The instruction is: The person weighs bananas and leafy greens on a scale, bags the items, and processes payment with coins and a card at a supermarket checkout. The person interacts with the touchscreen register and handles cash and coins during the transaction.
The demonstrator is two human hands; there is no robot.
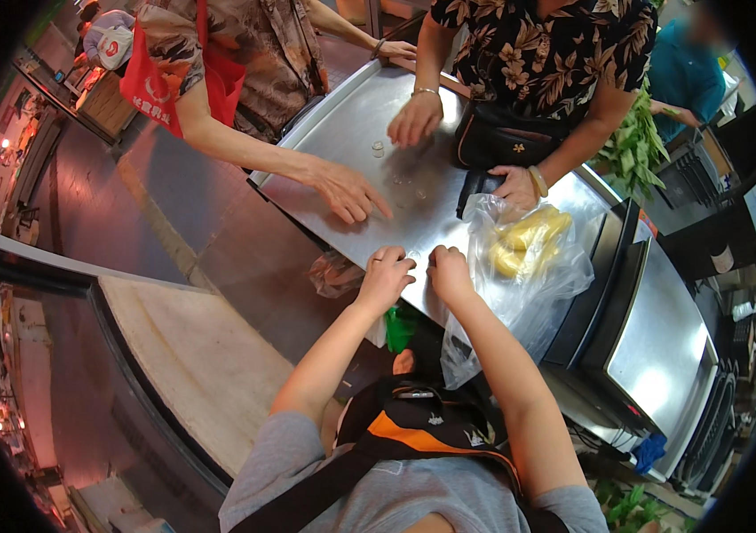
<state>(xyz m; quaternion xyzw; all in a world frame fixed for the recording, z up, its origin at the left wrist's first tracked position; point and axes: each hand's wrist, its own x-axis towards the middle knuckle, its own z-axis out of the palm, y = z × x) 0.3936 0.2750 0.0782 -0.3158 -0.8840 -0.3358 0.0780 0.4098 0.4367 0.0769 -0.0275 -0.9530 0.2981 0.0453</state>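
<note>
Grey shirt (378, 489) is near; left hand (385, 275) and right hand (451, 274) curl over the worktop (347, 115), each grip hard to tell.

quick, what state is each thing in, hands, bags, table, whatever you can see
Left hand: fingers curled, grip unclear
Right hand: fingers curled, grip unclear
Clear plastic bag: crumpled, on the table, holding yellow contents; tied or not, cannot tell
Black handbag: against another person's front; fastening unclear
Metal table: shiny, small pieces on it
Pointing hand: index finger extended
</note>
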